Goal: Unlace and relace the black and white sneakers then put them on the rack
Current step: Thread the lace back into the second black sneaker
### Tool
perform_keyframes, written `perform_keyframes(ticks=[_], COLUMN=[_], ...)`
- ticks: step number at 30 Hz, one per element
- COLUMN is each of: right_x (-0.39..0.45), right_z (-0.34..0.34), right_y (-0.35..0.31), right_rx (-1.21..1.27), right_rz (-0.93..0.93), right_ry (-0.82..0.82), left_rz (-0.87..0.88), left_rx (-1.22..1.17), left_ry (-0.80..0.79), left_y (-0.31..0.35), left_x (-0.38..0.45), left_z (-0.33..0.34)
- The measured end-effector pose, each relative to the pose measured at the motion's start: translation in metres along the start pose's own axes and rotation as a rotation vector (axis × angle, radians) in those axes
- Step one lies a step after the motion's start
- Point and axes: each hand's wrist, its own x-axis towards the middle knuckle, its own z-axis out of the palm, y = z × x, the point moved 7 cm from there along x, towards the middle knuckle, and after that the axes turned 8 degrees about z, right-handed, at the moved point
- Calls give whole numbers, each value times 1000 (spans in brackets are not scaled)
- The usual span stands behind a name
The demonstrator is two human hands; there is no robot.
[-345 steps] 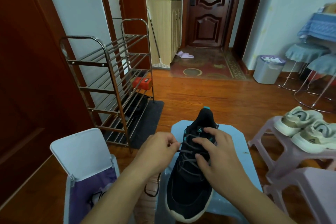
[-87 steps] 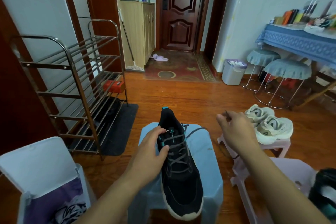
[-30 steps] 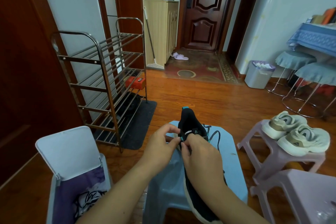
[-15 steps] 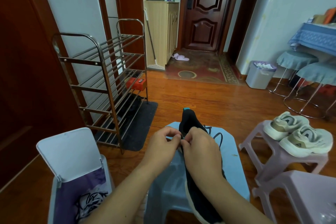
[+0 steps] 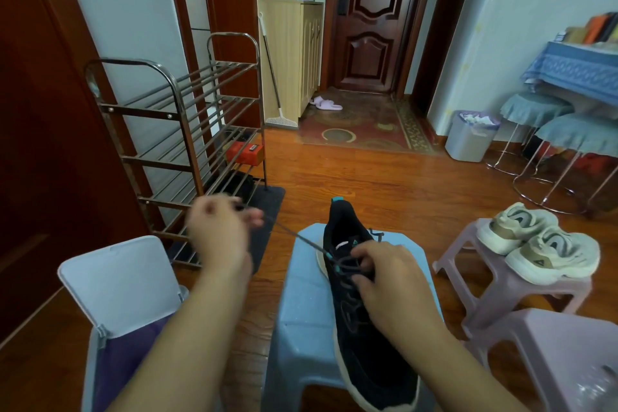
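Observation:
A black sneaker point(image 5: 347, 231) with a white sole lies on a light blue stool point(image 5: 301, 318), heel pointing away from me. My left hand point(image 5: 217, 231), blurred, pinches one end of the dark lace point(image 5: 297, 237) and holds it out taut to the left, above the floor. My right hand point(image 5: 391, 274) rests on the sneaker's tongue and laced part, fingers curled on the laces near the upper eyelets. A metal shoe rack point(image 5: 174, 130) stands at the left wall.
A pair of cream sneakers point(image 5: 538, 241) sits on a pink stool point(image 5: 475, 281) at right; another pink stool point(image 5: 548, 351) is nearer. An open grey bin point(image 5: 117, 281) stands at lower left. A dark mat point(image 5: 267, 207), a red box point(image 5: 245, 153) on the rack, grey bin point(image 5: 470, 135) and round stools lie farther off.
Both hands were together at the sneaker's top eyelets; now my left hand has pulled away to the left, drawing the lace out taut, while the right stays on the shoe.

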Motion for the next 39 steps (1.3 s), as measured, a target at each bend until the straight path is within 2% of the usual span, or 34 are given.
perform_keyframes(ticks=[2,3,5,6,8,10,12,13,15,18,23,25,27,31,34,36,39], right_x=[-3,-2,1,3,7,8,7,7,9,12,12,12,13,16,15,15,17], right_z=[-17,-26,-39,-40,-33,-24,-14,-11,-9,-13,-12,-11,-11,-9,-3,-4,-6], right_y=[10,17,31,35,40,39,35,35,36,39,41,39,35,35,33,31,32], right_rx=[-6,17,62,93,218,280,232,212,213,147,-14,-131,-257,-452,-484,-472,-398], right_rz=[-12,1,48,70,126,125,64,50,66,49,-39,-116,-180,-197,-207,-209,-202], right_ry=[130,196,272,258,149,50,-20,-62,-133,-163,-163,-108,-42,54,99,110,93], left_rz=[-59,-55,-75,-96,-109,-67,137,250,395,521,485,515,517,444,384,377,353], left_rx=[-419,-523,-512,-409,-125,159,513,644,732,775,805,848,875,860,753,700,753], left_ry=[311,402,462,423,154,-236,-615,-751,-903,-981,-1028,-984,-873,-566,-424,-430,-500], left_y=[1,-3,-16,-25,-37,-40,-37,-37,-37,-35,-32,-29,-21,2,11,11,4], left_x=[22,28,34,35,33,17,-13,-31,-58,-73,-59,-52,-43,-19,-5,-6,-12], left_z=[-43,-58,-69,-67,-42,-6,29,41,57,65,61,55,46,18,-2,-4,-1])
